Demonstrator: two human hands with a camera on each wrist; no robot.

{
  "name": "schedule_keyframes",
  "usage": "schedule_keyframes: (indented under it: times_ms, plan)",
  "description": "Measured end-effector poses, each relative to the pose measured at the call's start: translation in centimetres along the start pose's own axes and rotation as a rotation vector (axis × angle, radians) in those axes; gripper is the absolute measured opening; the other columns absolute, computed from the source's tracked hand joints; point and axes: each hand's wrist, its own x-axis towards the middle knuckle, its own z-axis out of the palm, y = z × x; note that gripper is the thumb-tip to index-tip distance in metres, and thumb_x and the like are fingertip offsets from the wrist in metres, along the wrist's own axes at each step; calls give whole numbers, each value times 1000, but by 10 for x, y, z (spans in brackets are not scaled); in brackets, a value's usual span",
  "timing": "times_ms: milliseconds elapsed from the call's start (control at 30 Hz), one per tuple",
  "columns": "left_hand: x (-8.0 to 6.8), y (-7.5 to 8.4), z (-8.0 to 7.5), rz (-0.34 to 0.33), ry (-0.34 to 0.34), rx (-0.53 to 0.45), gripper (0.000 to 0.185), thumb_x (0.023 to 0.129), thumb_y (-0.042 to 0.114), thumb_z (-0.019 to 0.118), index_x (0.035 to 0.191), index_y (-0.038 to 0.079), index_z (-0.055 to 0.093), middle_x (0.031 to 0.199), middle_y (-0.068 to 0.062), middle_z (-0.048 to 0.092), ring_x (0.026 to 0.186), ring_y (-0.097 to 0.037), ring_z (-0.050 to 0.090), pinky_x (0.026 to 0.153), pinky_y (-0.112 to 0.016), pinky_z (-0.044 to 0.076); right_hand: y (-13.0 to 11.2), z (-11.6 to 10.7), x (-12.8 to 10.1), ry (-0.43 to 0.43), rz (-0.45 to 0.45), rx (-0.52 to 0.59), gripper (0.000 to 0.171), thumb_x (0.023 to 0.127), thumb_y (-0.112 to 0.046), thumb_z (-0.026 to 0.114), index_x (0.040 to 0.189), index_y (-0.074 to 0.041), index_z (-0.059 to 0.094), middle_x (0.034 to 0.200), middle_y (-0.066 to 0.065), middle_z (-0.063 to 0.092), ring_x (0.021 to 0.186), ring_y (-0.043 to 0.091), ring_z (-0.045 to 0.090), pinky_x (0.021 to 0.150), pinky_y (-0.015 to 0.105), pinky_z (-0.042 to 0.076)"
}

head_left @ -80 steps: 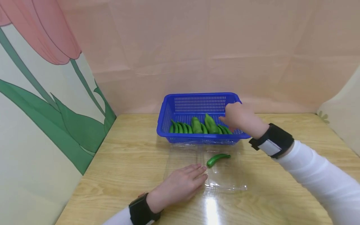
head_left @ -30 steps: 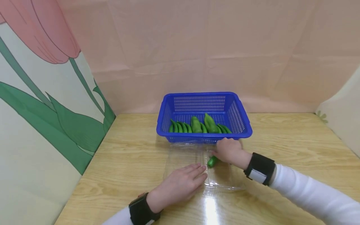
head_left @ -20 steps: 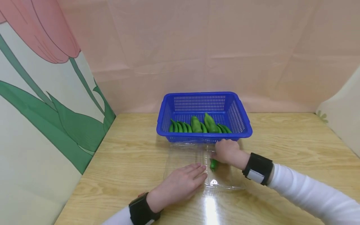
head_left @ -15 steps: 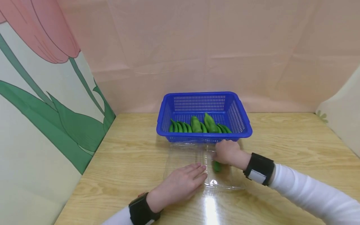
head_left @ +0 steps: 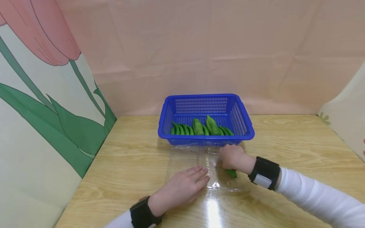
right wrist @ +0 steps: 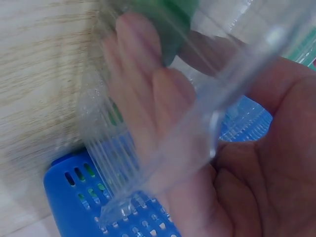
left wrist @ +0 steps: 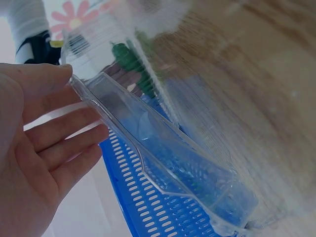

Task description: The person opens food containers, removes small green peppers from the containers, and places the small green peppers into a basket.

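A clear plastic clamshell tray (head_left: 220, 187) lies open on the wooden table in front of a blue basket (head_left: 205, 138). My left hand (head_left: 182, 188) rests flat on the tray's left half, fingers straight; in the left wrist view its fingers (left wrist: 54, 143) touch the tray's edge (left wrist: 163, 148). My right hand (head_left: 232, 156) is curled over a green pepper (head_left: 231, 173) in the tray's right half and pinches it. In the right wrist view the pepper (right wrist: 165, 19) sits at my fingertips (right wrist: 138, 44), seen through the clear plastic (right wrist: 212, 118).
The basket holds several more green peppers (head_left: 199, 128) along its near side and stands against the pink backdrop. A panel with a tulip pattern (head_left: 42, 95) walls off the table's left side. Bare wooden tabletop (head_left: 299, 139) stretches to the right.
My right hand came from the basket down to the pepper in the tray, took hold of it, turned it and shifted it right and nearer. The left hand has stayed flat.
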Motion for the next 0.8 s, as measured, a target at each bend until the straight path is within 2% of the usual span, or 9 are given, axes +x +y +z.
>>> schedule_keyframes:
  times_ms: [300, 533, 800]
  plan:
    - [-1, 0, -2, 1, 1, 8, 37, 94, 30, 53, 126, 13, 60, 133, -7, 58, 123, -22, 55, 108, -32, 43, 2, 4, 3, 54, -34, 14, 30, 66, -24, 80, 74, -4, 59, 74, 14, 63, 68, 31, 63, 49, 40, 55]
    - [-1, 0, -2, 3, 20, 3, 35, 95, 29, 53, 124, 13, 61, 132, -7, 59, 122, -21, 56, 107, -32, 44, 2, 5, 1, 43, -53, 54, 47, 57, -42, 87, 70, -8, 56, 72, 11, 60, 68, 29, 61, 49, 39, 54]
    - [-1, -1, -2, 7, 30, 4, 35, 94, 30, 54, 124, 13, 62, 132, -8, 59, 122, -21, 56, 109, -31, 42, 3, 5, 2, 16, -58, 53, 46, 56, -41, 87, 68, -10, 54, 71, 9, 59, 66, 26, 59, 48, 36, 52]
